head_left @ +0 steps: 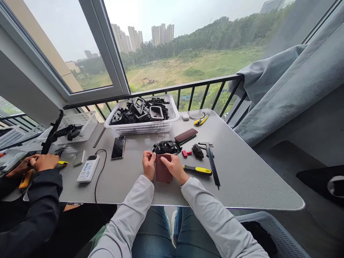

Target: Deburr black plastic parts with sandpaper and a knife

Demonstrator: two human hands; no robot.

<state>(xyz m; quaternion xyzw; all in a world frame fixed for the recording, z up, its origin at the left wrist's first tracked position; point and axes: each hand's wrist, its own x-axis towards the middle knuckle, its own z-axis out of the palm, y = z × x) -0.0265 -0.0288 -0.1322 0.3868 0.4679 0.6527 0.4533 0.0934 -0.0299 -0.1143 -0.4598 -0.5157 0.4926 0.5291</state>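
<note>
A brown rectangular sheet of sandpaper (pixel 163 173) is between my hands near the table's front edge. My left hand (pixel 148 165) is closed at its upper left corner, thumb and fingers pinched together. On the sheet's right side, my right hand (pixel 175 167) grips it with the thumb lying over the top face. Just beyond my fingers rests a black plastic part (pixel 168 146). A second brown sandpaper strip (pixel 186 135) lies behind it to the right. Close to my right hand are a small red piece (pixel 186 153), a crumpled black item (pixel 197 151) and a yellow-black handled tool (pixel 198 170).
Black calipers (pixel 212 161) lie at the right. A white basket (pixel 141 128) of black parts stands at the back, with a yellow cutter (pixel 201 120) beside it. Leftward are a phone (pixel 118 147) and a cabled power bank (pixel 88 168). A co-worker's hands (pixel 44 163) work far left.
</note>
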